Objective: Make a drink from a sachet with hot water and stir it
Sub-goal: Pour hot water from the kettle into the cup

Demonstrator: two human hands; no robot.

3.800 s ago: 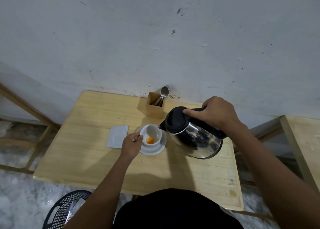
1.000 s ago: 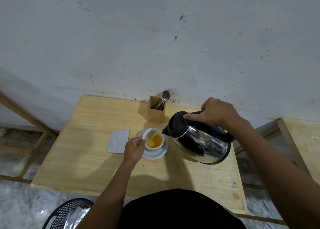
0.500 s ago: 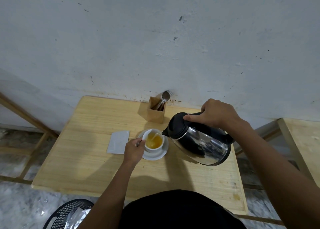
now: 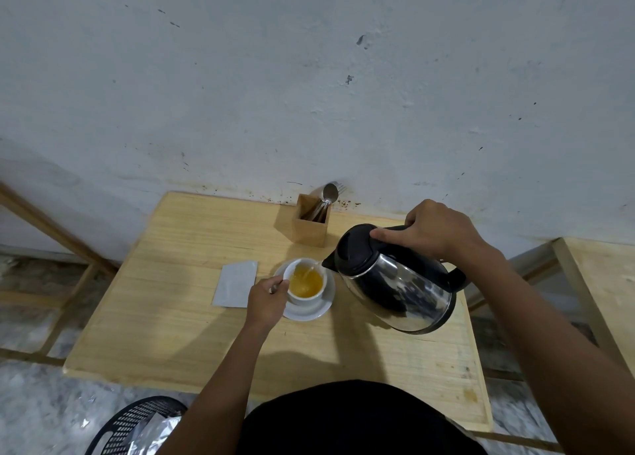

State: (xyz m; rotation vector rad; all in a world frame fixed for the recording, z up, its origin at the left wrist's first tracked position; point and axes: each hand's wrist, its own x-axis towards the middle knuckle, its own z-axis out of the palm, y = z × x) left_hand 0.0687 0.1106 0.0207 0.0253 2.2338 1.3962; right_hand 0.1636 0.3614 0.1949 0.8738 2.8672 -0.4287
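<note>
A white cup (image 4: 305, 300) stands on a white saucer (image 4: 327, 307) in the middle of the wooden table (image 4: 171, 317). It holds an orange-yellow drink (image 4: 306, 283). My right hand (image 4: 436, 229) grips the black handle of a steel kettle (image 4: 395, 289), which is tilted left. A thin stream of water runs from its spout into the cup. My left hand (image 4: 266, 301) rests against the cup's left side, closed on the metal handle of a small spoon (image 4: 275, 288). A flat silver sachet (image 4: 235, 284) lies left of the saucer.
A wooden holder (image 4: 309, 231) with spoons (image 4: 330, 191) stands at the back by the wall. A black mesh basket (image 4: 134, 423) with foil wrappers sits on the floor at the lower left. Another wooden table (image 4: 604, 276) is at the right.
The liquid in the cup has risen from a small orange spot to a cup filled near its rim. The kettle stays tilted and pouring; my left hand has not moved.
</note>
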